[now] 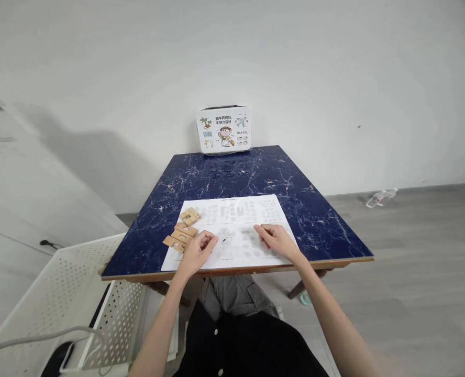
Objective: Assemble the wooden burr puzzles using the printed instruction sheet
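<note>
In the head view, the left hand point(201, 248) and right hand point(272, 239) curled over one printed sheet point(232, 258), their grasp impossible to tell, while two clusters of tan pieces point(186, 229) lay at its left, the left hand partly blocking one, and one white case point(224, 131) stood behind.

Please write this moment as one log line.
left hand: beside flat tan wood-like pieces | right hand: over printed white paper sheet | small black object: on sheet, between hands

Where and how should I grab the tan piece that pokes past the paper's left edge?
Probably pinch the tan piece at its left end, coming from the left: that end juts beyond the paper, while the left hand crowds the opposite side.
</note>
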The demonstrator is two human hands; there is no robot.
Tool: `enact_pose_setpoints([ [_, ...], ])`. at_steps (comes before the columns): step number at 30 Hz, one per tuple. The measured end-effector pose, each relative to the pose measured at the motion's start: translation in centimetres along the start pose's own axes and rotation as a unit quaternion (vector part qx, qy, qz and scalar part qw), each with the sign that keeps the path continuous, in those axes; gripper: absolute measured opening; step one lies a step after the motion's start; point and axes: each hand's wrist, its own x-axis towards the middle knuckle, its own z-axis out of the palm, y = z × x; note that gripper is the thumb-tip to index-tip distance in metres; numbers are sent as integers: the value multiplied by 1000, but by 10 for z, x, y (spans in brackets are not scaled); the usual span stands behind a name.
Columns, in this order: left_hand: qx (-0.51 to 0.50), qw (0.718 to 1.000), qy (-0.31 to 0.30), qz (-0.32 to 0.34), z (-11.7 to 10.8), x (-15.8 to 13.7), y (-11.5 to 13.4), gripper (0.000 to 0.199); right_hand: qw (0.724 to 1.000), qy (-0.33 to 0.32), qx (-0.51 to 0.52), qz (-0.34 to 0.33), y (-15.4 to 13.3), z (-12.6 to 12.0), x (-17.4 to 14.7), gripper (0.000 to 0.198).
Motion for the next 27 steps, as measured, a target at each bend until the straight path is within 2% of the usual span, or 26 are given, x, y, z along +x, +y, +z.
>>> enact_pose_setpoints([
  [10,-11,1000,6,7,8,1,4,31,999,15,-47,-1,-7,-1,-4,51],
  [18,-5,1000,15,11,4,-2,0,31,999,38,4,1,-8,3,-22,50],
  [27,3,1000,9,4,-1,-5,-2,32,999,11,31,-7,-4,-2,-20,51],
])
